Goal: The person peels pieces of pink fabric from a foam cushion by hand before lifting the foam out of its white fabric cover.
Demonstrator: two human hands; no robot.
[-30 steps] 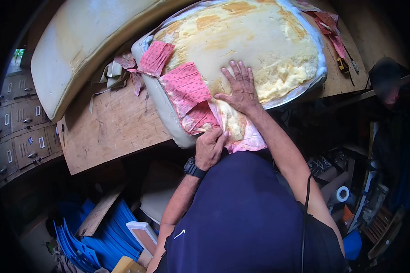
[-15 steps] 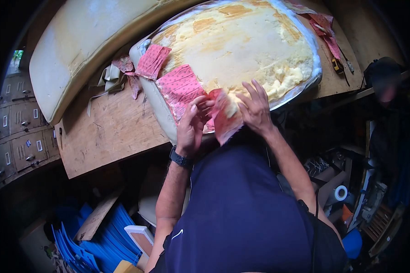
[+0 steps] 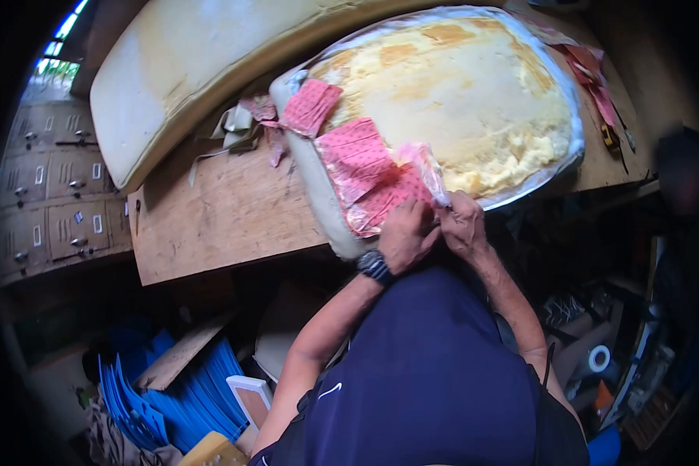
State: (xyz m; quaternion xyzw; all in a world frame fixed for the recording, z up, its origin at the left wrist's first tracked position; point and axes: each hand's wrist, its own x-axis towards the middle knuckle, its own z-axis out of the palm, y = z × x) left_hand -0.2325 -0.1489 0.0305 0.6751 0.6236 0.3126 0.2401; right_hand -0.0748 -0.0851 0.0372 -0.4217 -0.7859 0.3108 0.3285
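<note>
A cushion with worn yellow foam and a pale border lies on the table before me. Pink patterned fabric covers part of its near left side, with a loose flap standing up toward the right. My right hand is closed on the edge of that flap. Close beside it, my left hand has its fingers curled on the lower edge of the same fabric; its fingertips are partly hidden. Further up the left border lies a separate pink piece.
A long cream cushion stands behind on the wooden table. Fabric scraps lie beside it. A yellow-black tape measure is at the right. Metal lockers stand at left, blue sheets below.
My hands have come together at the fabric's near edge, the right one from open to closed on the flap. The flap now folds upward over the foam. The whole view has shifted.
</note>
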